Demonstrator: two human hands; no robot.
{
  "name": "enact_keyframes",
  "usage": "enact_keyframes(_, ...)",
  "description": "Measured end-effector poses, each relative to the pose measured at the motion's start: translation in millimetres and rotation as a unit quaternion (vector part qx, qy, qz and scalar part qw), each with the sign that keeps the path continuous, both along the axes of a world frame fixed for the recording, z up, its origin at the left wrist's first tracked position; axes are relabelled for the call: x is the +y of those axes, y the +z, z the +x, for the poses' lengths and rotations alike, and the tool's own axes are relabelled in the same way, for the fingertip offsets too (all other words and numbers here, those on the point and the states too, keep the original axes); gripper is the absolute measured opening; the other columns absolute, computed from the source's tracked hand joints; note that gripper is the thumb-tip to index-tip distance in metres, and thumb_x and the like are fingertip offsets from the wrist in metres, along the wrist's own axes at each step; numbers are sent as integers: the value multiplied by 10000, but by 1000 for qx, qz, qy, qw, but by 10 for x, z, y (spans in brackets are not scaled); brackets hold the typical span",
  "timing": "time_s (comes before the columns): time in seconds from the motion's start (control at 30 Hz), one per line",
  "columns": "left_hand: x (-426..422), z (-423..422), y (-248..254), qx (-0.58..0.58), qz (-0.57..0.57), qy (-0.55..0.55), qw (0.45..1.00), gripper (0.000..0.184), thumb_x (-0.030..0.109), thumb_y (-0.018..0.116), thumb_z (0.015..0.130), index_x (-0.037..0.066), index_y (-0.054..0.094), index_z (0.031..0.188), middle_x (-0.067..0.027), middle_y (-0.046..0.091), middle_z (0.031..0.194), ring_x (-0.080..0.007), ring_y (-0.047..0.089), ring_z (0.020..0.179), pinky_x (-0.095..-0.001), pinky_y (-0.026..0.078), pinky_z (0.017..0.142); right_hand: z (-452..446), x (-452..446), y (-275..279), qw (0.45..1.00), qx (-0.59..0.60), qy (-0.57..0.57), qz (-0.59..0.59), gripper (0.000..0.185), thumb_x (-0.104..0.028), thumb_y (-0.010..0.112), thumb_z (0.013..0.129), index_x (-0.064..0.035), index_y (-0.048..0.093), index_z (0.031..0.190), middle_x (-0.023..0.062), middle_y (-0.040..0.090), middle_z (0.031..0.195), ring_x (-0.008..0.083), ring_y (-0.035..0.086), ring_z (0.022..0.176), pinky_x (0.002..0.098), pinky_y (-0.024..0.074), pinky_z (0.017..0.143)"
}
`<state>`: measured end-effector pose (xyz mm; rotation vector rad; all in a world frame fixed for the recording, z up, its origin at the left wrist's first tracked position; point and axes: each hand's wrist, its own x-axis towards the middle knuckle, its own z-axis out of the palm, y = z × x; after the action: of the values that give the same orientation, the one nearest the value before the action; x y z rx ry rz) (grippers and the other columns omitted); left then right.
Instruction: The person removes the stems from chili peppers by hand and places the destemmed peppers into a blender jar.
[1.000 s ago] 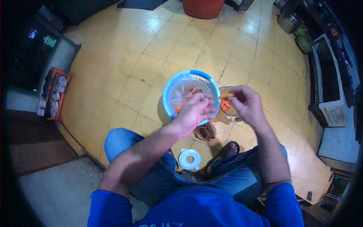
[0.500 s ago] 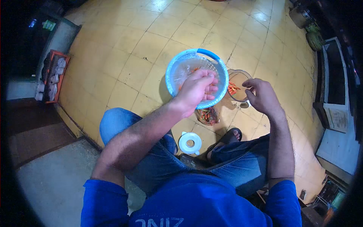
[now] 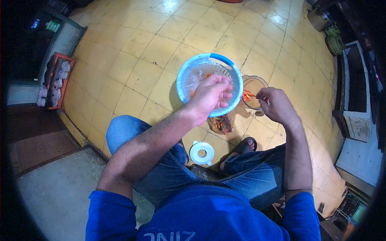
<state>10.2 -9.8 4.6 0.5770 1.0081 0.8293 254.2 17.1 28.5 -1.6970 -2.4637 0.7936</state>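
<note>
My left hand (image 3: 213, 94) is over the blue basket (image 3: 181, 86), palm turned partly up with its fingers curled; whether something lies in it cannot be made out. Inside the basket are a clear plastic bag (image 3: 196, 78) and orange-red chillies. Right of the basket stands a clear jug (image 3: 260, 80) with red-orange chillies (image 3: 248, 95) in it. My right hand (image 3: 275, 105) is at the jug's right rim, thumb and fingertips pinched together near the chillies; what they grip is too small to tell. A bag of red and green chillies (image 3: 221, 124) lies below the basket.
A white ring-shaped lid (image 3: 202, 153) lies on the tiled floor between my feet. An orange rack with shoes (image 3: 60, 82) stands at the left. At the right are a green gas cylinder (image 3: 334, 40) and a pale cabinet (image 3: 357, 124).
Since a second ago the view has shifted, and my right hand has let go of an orange chilli. Its fingers, apart half a second ago, have closed at the jug. My left hand's fingers have curled more.
</note>
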Motion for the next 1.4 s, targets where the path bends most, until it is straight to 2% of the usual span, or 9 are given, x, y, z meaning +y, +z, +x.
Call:
enact_keyframes(0.67, 10, -1, -25, 0, -4, 0, 1000, 234, 251, 467, 1013, 114, 518, 1196, -45, 582, 1112, -158, 593, 980, -314, 503, 781, -8, 0, 5, 1000, -9, 7, -10, 171, -70, 565, 775, 1, 686, 873, 240, 658, 849, 403, 644, 828, 479, 503, 733)
enact_keyframes(0.73, 10, -2, -22, -4, -3, 0, 1000, 230, 245, 465, 1014, 115, 519, 1196, -44, 583, 1113, -156, 592, 977, -314, 503, 780, 1, 6, -1, 999, -34, 23, -9, 209, -26, 561, 765, 22, 689, 924, 192, 677, 825, 302, 671, 748, 375, 525, 685)
enact_keyframes(1.07, 13, -9, -41, -4, -5, -2, 1000, 225, 244, 465, 1014, 122, 523, 1194, -42, 586, 1119, -156, 591, 971, -313, 499, 781, -41, -28, 28, 998, -25, 46, -27, 212, -37, 562, 751, 13, 690, 913, 200, 675, 809, 333, 669, 747, 406, 524, 681)
enact_keyframes(1.13, 14, -5, -25, -1, -5, 7, 1000, 229, 247, 466, 1014, 121, 523, 1197, -47, 593, 1119, -155, 598, 966, -314, 504, 777, -25, -59, -110, 992, -8, 108, -62, 217, -57, 556, 716, -23, 699, 874, 228, 663, 845, 404, 649, 832, 485, 509, 736)
enact_keyframes(1.2, 31, -25, -31, -3, 0, 10, 1000, 233, 248, 469, 1013, 117, 521, 1199, -51, 598, 1117, -155, 603, 963, -316, 509, 776, -142, -141, -299, 977, -64, 155, -134, 237, -38, 570, 733, 1, 695, 931, 201, 690, 878, 350, 679, 834, 430, 532, 746)
enact_keyframes(1.27, 56, -53, -16, -6, 4, 13, 1000, 237, 249, 472, 1012, 114, 519, 1200, -56, 602, 1116, -156, 608, 961, -318, 513, 775, -386, -288, -579, 946, -44, 263, -181, 267, -28, 563, 727, -10, 699, 955, 192, 695, 884, 354, 678, 840, 426, 536, 771)
enact_keyframes(1.33, 89, -75, 37, -14, 20, 27, 999, 252, 249, 481, 1008, 96, 514, 1206, -64, 608, 1109, -159, 616, 954, -320, 520, 773, -574, -494, -1017, 923, 41, 269, -273, 280, -34, 558, 718, 3, 694, 961, 204, 692, 877, 356, 675, 851, 424, 534, 795)
enact_keyframes(1.37, 99, -82, 39, -15, 18, 27, 999, 252, 249, 481, 1008, 96, 514, 1206, -64, 608, 1109, -159, 616, 954, -320, 520, 773, -609, -599, -1225, 923, 42, 267, -274, 280, -34, 558, 718, 3, 694, 961, 204, 692, 877, 356, 675, 851, 424, 534, 795)
enact_keyframes(1.4, 107, -100, 37, -21, 24, 32, 999, 259, 247, 484, 1007, 88, 512, 1209, -68, 608, 1108, -162, 616, 953, -320, 520, 770, -647, -699, -1432, 921, -46, 296, -249, 237, -117, 581, 772, -2, 687, 950, 207, 685, 855, 358, 675, 857, 444, 533, 804)
